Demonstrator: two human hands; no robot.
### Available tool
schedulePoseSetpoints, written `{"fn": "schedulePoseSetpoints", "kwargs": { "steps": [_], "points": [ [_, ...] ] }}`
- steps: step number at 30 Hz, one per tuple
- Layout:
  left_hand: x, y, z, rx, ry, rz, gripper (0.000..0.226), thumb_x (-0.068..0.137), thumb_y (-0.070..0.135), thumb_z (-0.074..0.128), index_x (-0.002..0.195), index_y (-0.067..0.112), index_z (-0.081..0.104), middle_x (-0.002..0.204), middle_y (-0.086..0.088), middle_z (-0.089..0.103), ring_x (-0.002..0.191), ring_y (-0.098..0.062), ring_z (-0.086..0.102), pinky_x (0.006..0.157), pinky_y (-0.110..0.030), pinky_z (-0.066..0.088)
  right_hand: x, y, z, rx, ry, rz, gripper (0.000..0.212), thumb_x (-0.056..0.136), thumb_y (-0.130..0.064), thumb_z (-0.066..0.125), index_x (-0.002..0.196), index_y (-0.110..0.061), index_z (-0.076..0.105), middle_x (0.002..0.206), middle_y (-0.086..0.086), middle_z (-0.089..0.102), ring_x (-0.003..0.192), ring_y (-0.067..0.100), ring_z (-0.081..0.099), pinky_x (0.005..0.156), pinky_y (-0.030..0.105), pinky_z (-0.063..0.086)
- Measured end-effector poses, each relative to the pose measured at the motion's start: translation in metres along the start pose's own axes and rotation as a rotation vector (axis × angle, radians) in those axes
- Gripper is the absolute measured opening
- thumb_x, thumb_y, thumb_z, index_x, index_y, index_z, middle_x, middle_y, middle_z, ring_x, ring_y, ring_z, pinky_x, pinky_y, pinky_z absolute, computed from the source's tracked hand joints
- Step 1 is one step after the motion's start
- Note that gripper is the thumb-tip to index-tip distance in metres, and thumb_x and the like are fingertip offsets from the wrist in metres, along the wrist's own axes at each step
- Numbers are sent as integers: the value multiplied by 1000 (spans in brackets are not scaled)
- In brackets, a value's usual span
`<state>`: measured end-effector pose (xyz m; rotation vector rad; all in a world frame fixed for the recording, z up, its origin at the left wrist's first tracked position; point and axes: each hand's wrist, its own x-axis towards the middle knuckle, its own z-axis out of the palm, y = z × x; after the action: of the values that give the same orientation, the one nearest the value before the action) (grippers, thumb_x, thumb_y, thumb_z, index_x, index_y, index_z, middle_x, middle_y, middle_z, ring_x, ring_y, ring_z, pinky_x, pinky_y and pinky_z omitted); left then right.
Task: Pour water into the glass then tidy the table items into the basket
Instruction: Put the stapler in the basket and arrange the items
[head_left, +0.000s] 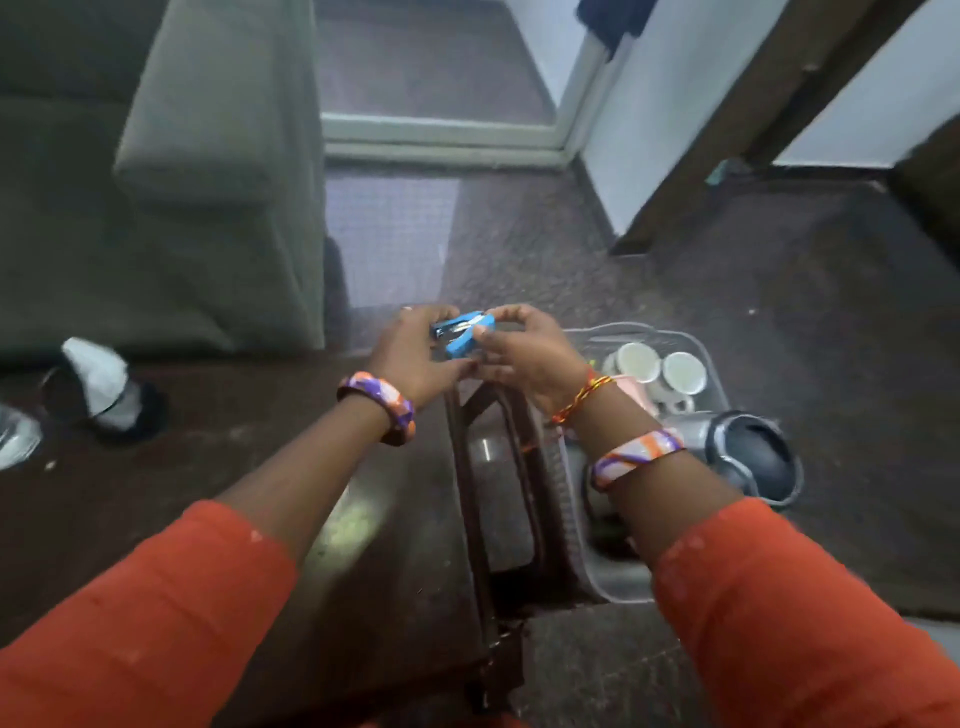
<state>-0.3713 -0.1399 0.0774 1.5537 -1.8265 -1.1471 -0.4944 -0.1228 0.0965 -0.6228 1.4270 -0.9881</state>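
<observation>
Both arms wear loose orange sleeves (156, 613) pushed up the forearm. Each wrist carries a thick bangle (378, 407) swirled in purple, orange and white; beyond the right bangle (636, 458), a red-and-yellow thread (584, 397) circles the wrist.

Grey-green sofa (156, 171) at upper left, standing on dark speckled floor (779, 322). White door frame (441, 137) beyond, beside a brown wooden post (737, 119). Crumpled white cloth (98, 379) lying at far left, near the sofa's base.
</observation>
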Motion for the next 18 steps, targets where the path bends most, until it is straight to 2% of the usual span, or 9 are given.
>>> {"fn": "schedulePoseSetpoints", "kwargs": {
  "steps": [2, 3, 4, 7, 9, 10, 14, 18],
  "points": [
    [12, 45, 18, -48, -15, 96, 37, 69, 8, 73, 105, 10, 66, 91, -6, 66, 65, -6, 55, 68, -16, 50, -13, -34, -43, -87, 0, -77, 33, 86, 10, 52, 109, -12, 41, 81, 15, 56, 41, 7, 62, 49, 23, 56],
    [17, 66, 29, -64, -31, 143, 35, 70, 7, 72, 104, 10, 66, 88, -4, 65, 60, 0, 54, 63, -10, 47, -19, -49, -65, -149, -3, -108, 36, 84, 12, 54, 110, -12, 44, 81, 15, 57, 45, 9, 63, 51, 23, 56],
    [22, 86, 42, -66, -55, 187, 35, 71, 7, 72, 105, 9, 66, 87, -2, 63, 60, 2, 54, 60, -6, 43, -24, -62, -88, -210, -5, -129, 36, 82, 13, 56, 107, -11, 48, 82, 14, 58, 50, 12, 64, 53, 22, 56],
    [36, 134, 84, -50, -149, 284, 40, 72, 6, 70, 112, 8, 64, 92, -2, 59, 75, -12, 54, 63, -14, 42, -35, -89, -157, -329, 26, -134, 29, 79, 11, 61, 102, -6, 56, 80, 13, 62, 59, 16, 62, 56, 22, 57],
    [44, 154, 114, -31, -209, 306, 43, 72, 4, 69, 114, 10, 62, 94, -3, 59, 74, -11, 54, 64, -12, 43, -35, -94, -201, -354, 55, -108, 28, 77, 10, 63, 101, -4, 57, 81, 13, 62, 60, 16, 62, 57, 22, 57],
    [48, 160, 129, -6, -227, 308, 44, 73, 5, 69, 115, 10, 61, 98, -4, 60, 76, -11, 55, 68, -12, 43, -33, -92, -222, -354, 63, -89, 25, 77, 10, 64, 96, -5, 58, 81, 13, 62, 60, 15, 63, 57, 22, 57],
    [61, 152, 174, 120, -231, 230, 39, 77, 8, 67, 116, 6, 62, 115, -12, 65, 104, -25, 61, 90, -25, 43, -4, -60, -287, -297, 97, 56, 21, 78, 15, 60, 81, -6, 55, 78, 15, 59, 41, 8, 62, 50, 20, 56],
    [66, 126, 196, 194, -271, 73, 34, 77, 11, 65, 111, 4, 64, 111, -15, 68, 103, -30, 64, 96, -37, 48, 33, -3, -311, -367, 61, 212, 27, 80, 20, 54, 75, -6, 47, 76, 18, 54, 30, 10, 56, 38, 20, 51]
  ]
}}
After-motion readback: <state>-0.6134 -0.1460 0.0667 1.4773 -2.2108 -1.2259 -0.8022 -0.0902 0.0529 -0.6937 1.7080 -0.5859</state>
